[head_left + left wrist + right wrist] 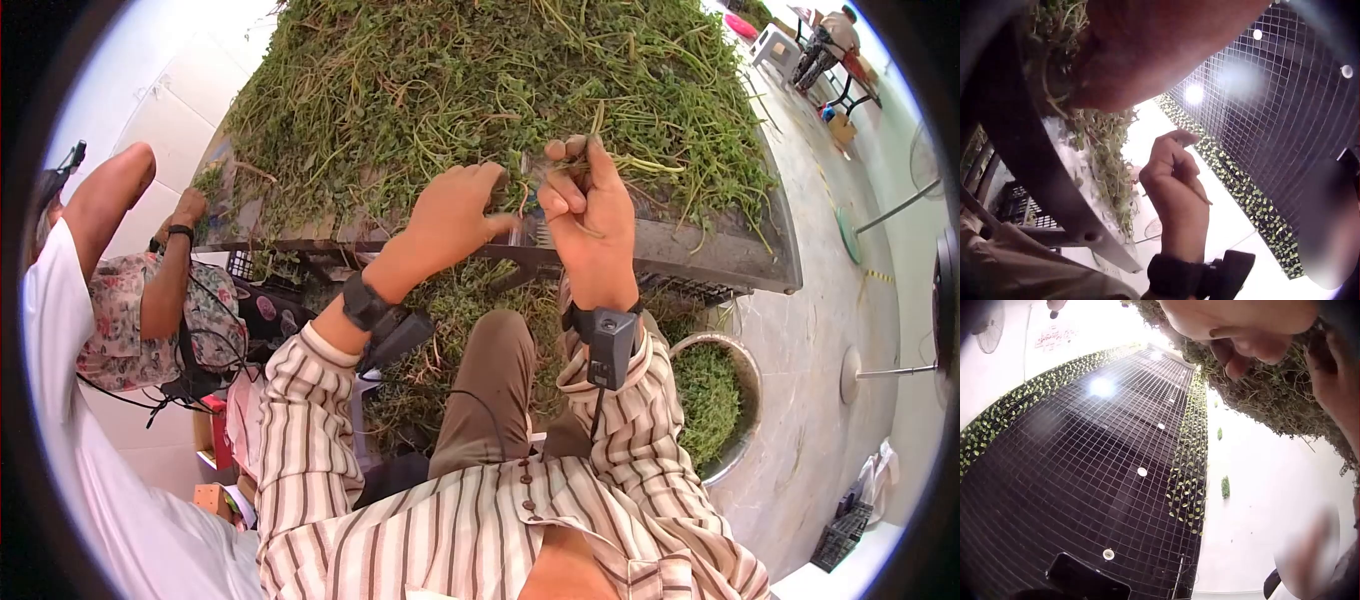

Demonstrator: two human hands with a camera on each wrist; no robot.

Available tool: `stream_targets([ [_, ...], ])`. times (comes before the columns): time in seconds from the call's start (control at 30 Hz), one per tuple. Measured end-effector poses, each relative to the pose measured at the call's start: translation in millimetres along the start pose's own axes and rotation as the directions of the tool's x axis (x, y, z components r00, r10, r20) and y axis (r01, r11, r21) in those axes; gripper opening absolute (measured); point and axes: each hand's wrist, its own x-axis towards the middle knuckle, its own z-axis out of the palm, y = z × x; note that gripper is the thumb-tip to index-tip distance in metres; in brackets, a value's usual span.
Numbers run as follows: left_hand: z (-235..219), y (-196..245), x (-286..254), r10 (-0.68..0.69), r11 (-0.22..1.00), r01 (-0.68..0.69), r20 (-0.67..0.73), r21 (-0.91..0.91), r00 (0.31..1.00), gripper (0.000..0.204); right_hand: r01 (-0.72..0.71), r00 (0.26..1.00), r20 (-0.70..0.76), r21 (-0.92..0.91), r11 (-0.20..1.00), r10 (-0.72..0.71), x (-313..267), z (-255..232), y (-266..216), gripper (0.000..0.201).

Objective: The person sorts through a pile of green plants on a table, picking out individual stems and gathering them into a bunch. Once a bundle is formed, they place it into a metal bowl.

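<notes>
Covering the dark flat-topped desk [700, 250] almost edge to edge: a large loose heap of green leafy herb stems [480, 90], lying directly ahead of both hands at its near edge.

Right hand [590, 225]: raised above the near edge of the desk, fingers [570, 150] curled and pressed together, pinching one thin pale green stem [597, 122]. The stem's long axis runs away from the person, up out of the fingertips and into the heap. This hand is the one on the stem.

Left hand [450, 215]: just beside the right, resting on the fringe of the heap, fingers bent toward the right hand; whether they pinch anything cannot be told.

Below the desk, at the person's right: round metal basin of picked green leaves [715, 400] on a pale tiled floor [830, 330]. At the left: a second person's forearm [165, 275].
</notes>
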Motion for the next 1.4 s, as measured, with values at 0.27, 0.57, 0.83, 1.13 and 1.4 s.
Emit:
stream_targets([
  [0.27, -41.6, -50.7, 36.3, -0.191, 0.979, 0.203, -0.307, 0.009, 0.932, 0.021, 0.025, 0.999, -0.047, -0.03, 0.999, -0.027, 0.1, 0.2, -6.1, 0.022],
  [0.57, -78.4, -80.3, 33.4, -0.387, 0.91, 0.272, -0.406, -0.313, 0.828, 0.022, 0.018, 1.0, 0.006, -0.124, 0.992, -0.018, 2.8, -1.1, -4.1, 0.021],
  [0.83, -74.2, -83.6, 11.9, -0.301, 0.948, 0.315, -0.452, -0.045, 0.84, 0.046, 0.011, 0.999, -0.029, -0.066, 0.998, -0.012, 2.3, -1.7, -1.8, 0.013],
  [1.13, -57.6, -66.1, -5.8, -0.4, 0.898, 0.387, 0.022, 0.208, 0.916, 0.032, 0.017, 0.999, -0.04, -0.103, 0.995, -0.021, -0.4, 1.8, 1.3, 0.013],
  [1.4, -112.6, -49.5, 8.8, -0.36, 0.917, 0.227, -0.436, -0.327, 0.825, 0.025, -0.005, 0.999, -0.041, -0.122, 0.993, 0.0, -1.5, 6.2, 0.1, 0.013],
])
